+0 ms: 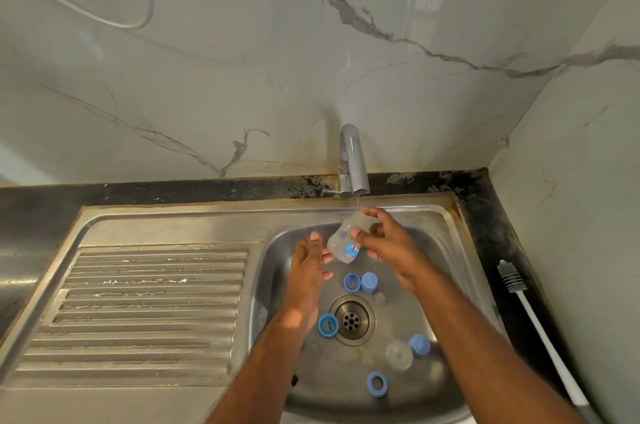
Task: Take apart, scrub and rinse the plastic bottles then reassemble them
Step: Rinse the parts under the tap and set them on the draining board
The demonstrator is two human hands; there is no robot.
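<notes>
Over sink [446, 250], bottle [341, 243] tilted, mouth upward-right.

The clear bottle [341, 243] carries a blue printed mark, but it is too blurred to read.

I held the clear bottle [343, 243] tilted in my right hand [384, 243]; blue rings and caps [360, 282] lay below my hands.

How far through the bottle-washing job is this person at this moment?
Done: the bottles look taken apart, with blue rings and caps loose in the sink. In hand: the right hand holds a clear bottle under the tap, the left hand open beside it. Left: reassembly; the brush lies on the counter.
</notes>
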